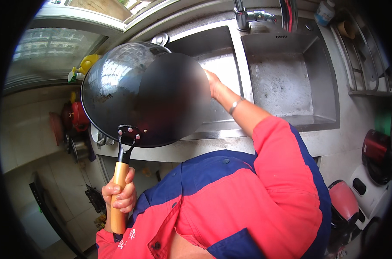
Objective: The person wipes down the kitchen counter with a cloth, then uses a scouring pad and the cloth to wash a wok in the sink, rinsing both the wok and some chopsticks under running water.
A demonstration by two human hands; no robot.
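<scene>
A large dark wok [115, 87] is held up at the counter's left, overlapping the left sink basin [215, 35]. Its shiny, curved surface reflects the window and bears a brownish mark. My left hand [120, 193] is closed around its light wooden handle [119, 213], which joins the wok at a riveted black bracket [128, 131]. Over the left basin, my right hand [213, 82] reaches to the wok's right side. Its fingers are hidden behind a dark blurred patch, so its grip cannot be made out. A metal band [235, 106] circles my right wrist.
Suds lie in the right sink basin [280, 84], below a chrome faucet [243, 19]. A metal rack [361, 58] and white bottle [324, 13] stand right. A yellow spray bottle [88, 64], red pot [79, 116] and white cups [98, 135] sit left of the wok.
</scene>
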